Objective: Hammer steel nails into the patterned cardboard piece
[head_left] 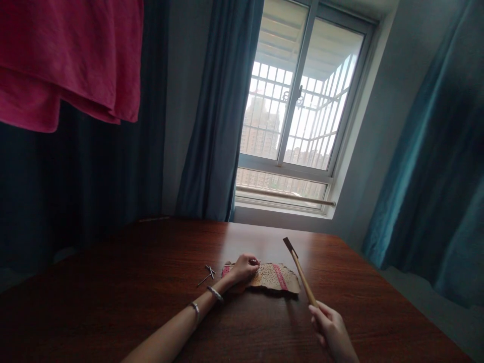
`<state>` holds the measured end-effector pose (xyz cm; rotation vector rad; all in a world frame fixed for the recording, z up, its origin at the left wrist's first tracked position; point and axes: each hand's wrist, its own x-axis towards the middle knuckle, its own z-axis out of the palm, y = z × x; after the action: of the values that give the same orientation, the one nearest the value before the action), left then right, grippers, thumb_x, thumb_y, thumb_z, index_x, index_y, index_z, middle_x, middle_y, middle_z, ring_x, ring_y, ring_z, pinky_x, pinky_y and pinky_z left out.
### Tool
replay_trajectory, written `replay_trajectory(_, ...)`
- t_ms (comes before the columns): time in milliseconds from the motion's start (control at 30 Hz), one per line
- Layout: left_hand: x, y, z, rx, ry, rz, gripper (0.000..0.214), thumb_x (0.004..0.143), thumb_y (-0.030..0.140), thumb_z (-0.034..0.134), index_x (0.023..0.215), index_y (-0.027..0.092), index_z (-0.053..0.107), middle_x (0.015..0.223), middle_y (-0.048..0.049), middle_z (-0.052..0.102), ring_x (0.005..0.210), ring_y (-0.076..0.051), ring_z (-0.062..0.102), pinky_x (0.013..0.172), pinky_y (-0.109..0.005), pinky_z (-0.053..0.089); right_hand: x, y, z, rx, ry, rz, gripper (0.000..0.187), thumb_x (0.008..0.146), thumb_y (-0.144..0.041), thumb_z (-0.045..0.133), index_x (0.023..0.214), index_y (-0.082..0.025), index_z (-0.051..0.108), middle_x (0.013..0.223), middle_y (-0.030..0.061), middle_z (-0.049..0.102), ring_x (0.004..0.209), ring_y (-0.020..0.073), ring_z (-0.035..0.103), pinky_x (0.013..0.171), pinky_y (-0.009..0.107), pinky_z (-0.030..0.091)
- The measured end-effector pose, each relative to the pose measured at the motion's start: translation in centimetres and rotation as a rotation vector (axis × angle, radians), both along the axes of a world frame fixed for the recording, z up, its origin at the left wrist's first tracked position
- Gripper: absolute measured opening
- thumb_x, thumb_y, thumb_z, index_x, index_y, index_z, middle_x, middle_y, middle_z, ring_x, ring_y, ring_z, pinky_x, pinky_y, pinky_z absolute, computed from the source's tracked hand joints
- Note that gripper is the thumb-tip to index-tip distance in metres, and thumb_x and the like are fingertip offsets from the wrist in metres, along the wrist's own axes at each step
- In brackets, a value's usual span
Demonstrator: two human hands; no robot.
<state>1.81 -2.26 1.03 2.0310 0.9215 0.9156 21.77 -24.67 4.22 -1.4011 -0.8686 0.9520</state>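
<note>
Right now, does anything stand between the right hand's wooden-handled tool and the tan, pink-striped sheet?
Nothing visible blocks the tool from the right part of the sheet; the left hand covers some of its left.

The tan sheet (268,276) lies mostly flat, longer from left to right than from near to far. Little dark dots cover it. A red stripe crosses its right part, and red shows at its left end. Its edges are wavy and rough. The stick tool (303,278) is held at a slant by its right end, its dark, flat head far and left.
</note>
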Motion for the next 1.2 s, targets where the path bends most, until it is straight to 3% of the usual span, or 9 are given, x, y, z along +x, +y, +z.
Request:
replay_trajectory(133, 0.0, 0.1, -0.1, 0.004, 0.017, 0.012, 0.027, 0.065, 0.026, 0.053, 0.079, 0.01, 0.07, 0.08, -0.0076, 0.069, 0.075, -0.017, 0.061, 0.069, -0.022, 0.044, 2.8, 0.8, -1.4, -0.033, -0.271, -0.124, 0.03, 0.062, -0.045, 0.056, 0.066, -0.015, 0.055, 0.042, -0.0064, 0.041, 0.031, 0.007, 0.036, 0.033, 0.02, 0.027)
replay_trajectory(267, 0.0, 0.1, -0.2, 0.011, 0.019, 0.026, 0.026, 0.066, 0.025, 0.052, 0.078, 0.011, 0.07, 0.08, -0.0069, 0.069, 0.077, -0.017, 0.061, 0.069, -0.022, 0.044, 4.6, 0.9, -2.0, -0.152, -0.46, -0.25, 0.039, 0.064, -0.045, 0.051, 0.082, -0.012, 0.063, 0.051, 0.001, 0.057, 0.038, 0.0142, 0.05, 0.038, 0.024, 0.036)
replay_trajectory(433, 0.1, 0.1, -0.2, -0.013, 0.008, 0.016, 0.025, 0.066, 0.025, 0.052, 0.078, 0.012, 0.069, 0.079, -0.006, 0.069, 0.077, -0.017, 0.062, 0.068, -0.021, 0.044, 5.5, 0.8, -2.2, -0.278, -0.598, -0.261, 0.047, 0.067, -0.043, 0.049, 0.097, -0.01, 0.065, 0.068, 0.0076, 0.068, 0.055, 0.0211, 0.062, 0.047, 0.026, 0.044)
replay_trajectory(633, 0.0, -0.2, 0.2, 0.008, 0.03, 0.023, 0.023, 0.066, 0.025, 0.052, 0.076, 0.013, 0.069, 0.078, -0.0054, 0.069, 0.076, -0.017, 0.061, 0.068, -0.02, 0.043, 6.0, 1.0, -3.0, -0.329, -0.677, -0.185, 0.043, 0.071, -0.038, 0.046, 0.098, -0.01, 0.065, 0.08, 0.0105, 0.07, 0.069, 0.0212, 0.065, 0.055, 0.023, 0.045)
replay_trajectory(900, -0.1, -0.4, 0.5, -0.017, 0.011, 0.004, 0.023, 0.067, 0.025, 0.053, 0.078, 0.013, 0.069, 0.08, -0.0059, 0.069, 0.078, -0.018, 0.061, 0.07, -0.022, 0.044, 6.7, 1.2, -4.2, -0.231, -0.748, -0.261, 0.036, 0.07, -0.039, 0.05, 0.091, -0.015, 0.065, 0.085, 0.0116, 0.07, 0.078, 0.0269, 0.065, 0.067, 0.031, 0.047)
replay_trajectory(1033, -0.1, -0.4, 0.5, 0.008, 0.008, 0.006, 0.024, 0.066, 0.024, 0.053, 0.077, 0.011, 0.069, 0.079, -0.0067, 0.069, 0.076, -0.017, 0.061, 0.068, -0.022, 0.044, 6.6, 0.8, -3.1, -0.293, -0.888, -0.242, 0.035, 0.073, -0.036, 0.048, 0.095, -0.016, 0.065, 0.091, 0.0131, 0.069, 0.087, 0.028, 0.064, 0.074, 0.032, 0.046)
replay_trajectory(1200, 0.0, -0.3, 0.3, 0.012, 0.038, 0.03, 0.025, 0.066, 0.024, 0.052, 0.078, 0.011, 0.069, 0.077, -0.0068, 0.068, 0.075, -0.017, 0.061, 0.067, -0.022, 0.044, 5.8, 0.2, -2.6, -0.456, -1.105, -0.23, 0.037, 0.078, -0.039, 0.041, 0.1, -0.019, 0.065, 0.1, 0.0152, 0.063, 0.084, 0.0281, 0.064, 0.068, 0.035, 0.046)
